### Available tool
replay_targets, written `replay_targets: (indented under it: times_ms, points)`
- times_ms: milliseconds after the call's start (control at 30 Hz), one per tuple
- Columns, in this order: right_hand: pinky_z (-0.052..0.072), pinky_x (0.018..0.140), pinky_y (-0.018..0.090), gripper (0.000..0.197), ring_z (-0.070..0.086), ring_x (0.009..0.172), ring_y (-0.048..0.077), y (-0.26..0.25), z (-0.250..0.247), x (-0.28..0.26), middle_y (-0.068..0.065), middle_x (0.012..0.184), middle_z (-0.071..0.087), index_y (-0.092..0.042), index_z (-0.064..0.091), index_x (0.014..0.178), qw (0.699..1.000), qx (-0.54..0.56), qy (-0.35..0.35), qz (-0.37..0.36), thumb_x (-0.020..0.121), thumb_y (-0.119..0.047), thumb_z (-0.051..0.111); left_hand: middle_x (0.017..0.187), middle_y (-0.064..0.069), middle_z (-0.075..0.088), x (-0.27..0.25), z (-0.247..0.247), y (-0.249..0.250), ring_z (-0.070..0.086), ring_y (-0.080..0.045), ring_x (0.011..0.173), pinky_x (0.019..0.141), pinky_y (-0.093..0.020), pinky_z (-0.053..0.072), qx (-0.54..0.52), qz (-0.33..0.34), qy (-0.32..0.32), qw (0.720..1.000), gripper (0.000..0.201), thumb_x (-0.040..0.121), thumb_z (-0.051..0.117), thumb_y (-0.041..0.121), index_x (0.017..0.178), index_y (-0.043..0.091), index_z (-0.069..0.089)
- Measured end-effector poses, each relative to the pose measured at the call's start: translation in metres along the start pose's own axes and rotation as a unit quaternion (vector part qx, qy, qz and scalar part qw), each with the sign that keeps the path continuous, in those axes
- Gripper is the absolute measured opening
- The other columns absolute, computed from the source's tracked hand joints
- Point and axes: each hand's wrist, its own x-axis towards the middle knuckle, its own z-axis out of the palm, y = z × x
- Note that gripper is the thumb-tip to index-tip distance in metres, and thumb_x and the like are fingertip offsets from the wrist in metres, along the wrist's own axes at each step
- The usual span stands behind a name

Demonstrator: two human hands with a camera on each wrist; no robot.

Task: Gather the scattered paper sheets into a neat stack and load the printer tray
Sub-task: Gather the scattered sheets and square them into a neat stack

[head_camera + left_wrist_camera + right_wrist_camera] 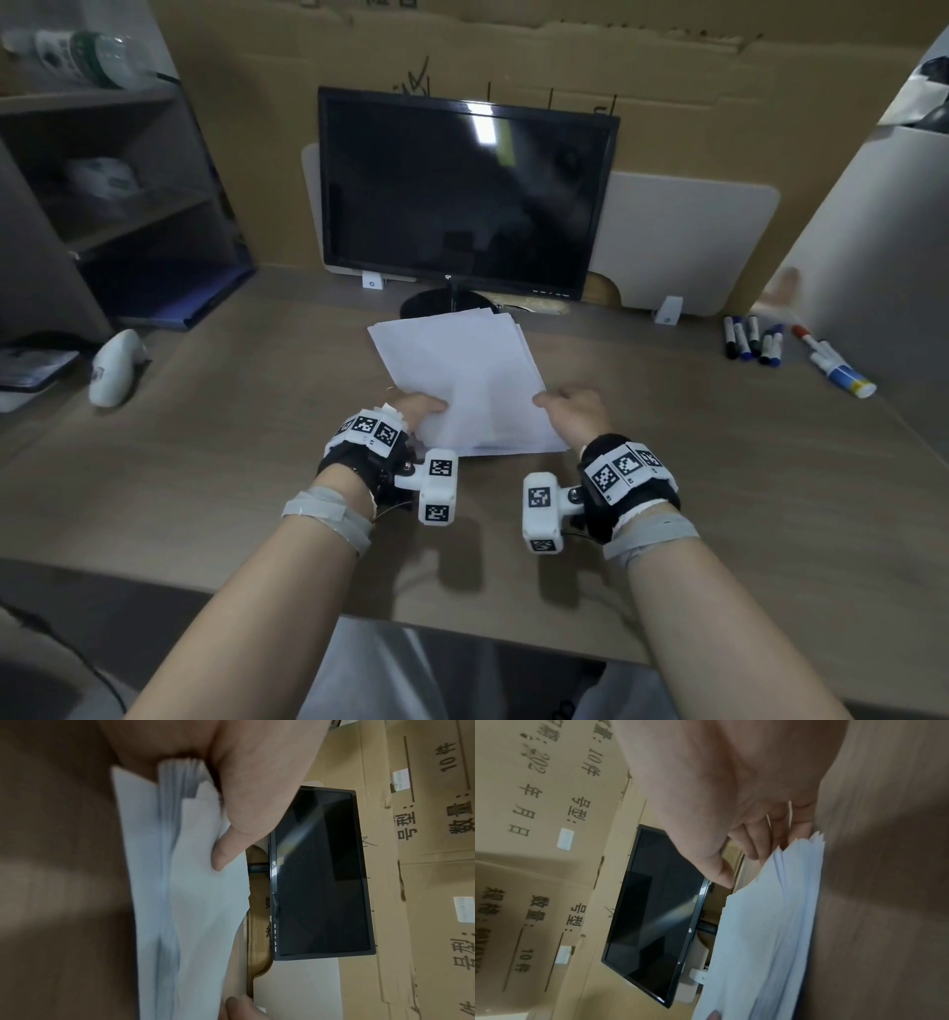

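A loosely squared stack of white paper sheets (462, 375) lies on the wooden desk (205, 462) in front of the monitor, its sheets slightly fanned. My left hand (423, 408) grips the stack's near left corner; in the left wrist view the thumb (231, 833) presses on the top sheet (200, 902), and the fingers beneath are hidden. My right hand (567, 406) holds the near right edge. There the thumb (718, 870) sits over the top sheet and the curled fingers (775, 833) lie against the edges of the sheets (765, 933). No printer tray is in view.
A dark monitor (462, 195) stands just behind the paper, before a cardboard wall. Several markers (752, 339) and a glue stick (842, 372) lie at the right. A white handheld device (115, 367) and a shelf unit (102, 205) are at the left.
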Motion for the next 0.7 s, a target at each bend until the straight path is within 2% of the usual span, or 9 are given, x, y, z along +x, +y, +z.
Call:
replay_targets:
  times_ms: [67,133,200,267,367,400,500,600,700]
  points:
    - [0.044,0.093,0.032,0.042,0.059,0.117,0.033,-0.001,0.002,-0.004,0.015,0.128,0.064,0.002,0.062,0.122,1.0,0.022,0.01,0.003,0.089,-0.023,0.067,0.115,-0.013,0.065,0.001,-0.003,-0.002,0.065,-0.034,0.093,0.08,-0.045,0.056,-0.004,0.011,0.0,1.0,0.044,0.08,0.075,0.015,0.117,0.005,0.055]
    - [0.047,0.093,0.035,0.038,0.062,0.112,0.034,0.0,0.002,-0.007,0.016,0.123,0.066,0.002,0.066,0.115,0.999,0.034,0.015,0.015,0.087,-0.024,0.068,0.125,-0.013,0.063,0.002,-0.005,-0.008,0.063,-0.035,0.107,0.094,-0.047,0.052,-0.016,0.018,0.003,1.0,0.058,0.079,0.076,0.016,0.13,0.002,0.051]
    - [0.046,0.09,0.033,0.042,0.062,0.11,0.032,0.002,0.002,-0.008,0.011,0.119,0.067,-0.001,0.065,0.117,0.999,0.041,0.015,0.016,0.086,-0.03,0.068,0.127,-0.01,0.062,-0.013,-0.005,-0.007,0.062,-0.031,0.111,0.095,-0.041,0.05,-0.026,0.049,0.025,0.998,0.058,0.082,0.075,0.014,0.131,0.002,0.049]
    - [0.045,0.086,0.029,0.052,0.062,0.108,0.03,0.001,0.004,-0.009,0.004,0.114,0.065,-0.003,0.062,0.121,0.998,0.059,0.006,0.014,0.084,-0.038,0.069,0.117,-0.007,0.063,-0.024,-0.005,-0.008,0.063,-0.028,0.104,0.093,-0.04,0.051,-0.052,0.099,0.047,0.993,0.052,0.082,0.074,0.007,0.128,0.006,0.049]
    - [0.052,0.078,0.03,0.056,0.064,0.102,0.027,-0.003,0.001,-0.011,0.006,0.114,0.067,-0.004,0.061,0.116,0.991,0.13,-0.028,0.029,0.08,-0.044,0.074,0.113,-0.008,0.066,-0.046,-0.004,-0.008,0.065,-0.028,0.101,0.091,-0.04,0.052,-0.094,0.154,0.052,0.982,0.047,0.082,0.072,0.003,0.125,0.005,0.052]
    - [0.054,0.075,0.031,0.049,0.064,0.101,0.027,-0.005,-0.001,-0.014,0.006,0.111,0.067,-0.006,0.061,0.112,0.988,0.151,-0.033,0.027,0.081,-0.04,0.075,0.115,-0.008,0.068,-0.05,-0.005,-0.007,0.066,-0.028,0.103,0.092,-0.04,0.053,-0.1,0.172,0.047,0.979,0.047,0.082,0.072,0.004,0.125,0.005,0.054]
    - [0.057,0.086,0.04,0.024,0.069,0.097,0.027,-0.009,-0.008,-0.018,0.008,0.106,0.072,-0.007,0.067,0.106,0.977,0.21,-0.005,-0.027,0.084,-0.015,0.074,0.118,-0.008,0.069,-0.058,-0.005,0.001,0.067,-0.026,0.105,0.089,-0.037,0.054,-0.1,0.224,0.043,0.968,0.048,0.083,0.071,0.001,0.128,0.006,0.054]
    - [0.055,0.078,0.033,0.026,0.068,0.093,0.021,-0.019,-0.018,-0.024,0.004,0.103,0.071,-0.013,0.062,0.106,0.97,0.227,0.01,-0.086,0.084,0.002,0.064,0.116,-0.006,0.07,-0.065,-0.003,0.013,0.068,-0.023,0.103,0.088,-0.036,0.055,-0.104,0.264,0.05,0.958,0.05,0.08,0.072,-0.002,0.126,0.008,0.055]
    - [0.051,0.069,0.026,0.032,0.065,0.09,0.016,-0.026,-0.029,-0.029,0.001,0.102,0.067,-0.013,0.056,0.109,0.965,0.228,0.031,-0.126,0.084,0.008,0.055,0.11,-0.005,0.071,-0.069,0.003,0.031,0.068,-0.022,0.1,0.085,-0.035,0.055,-0.09,0.282,0.059,0.953,0.05,0.071,0.077,-0.002,0.117,0.008,0.06]
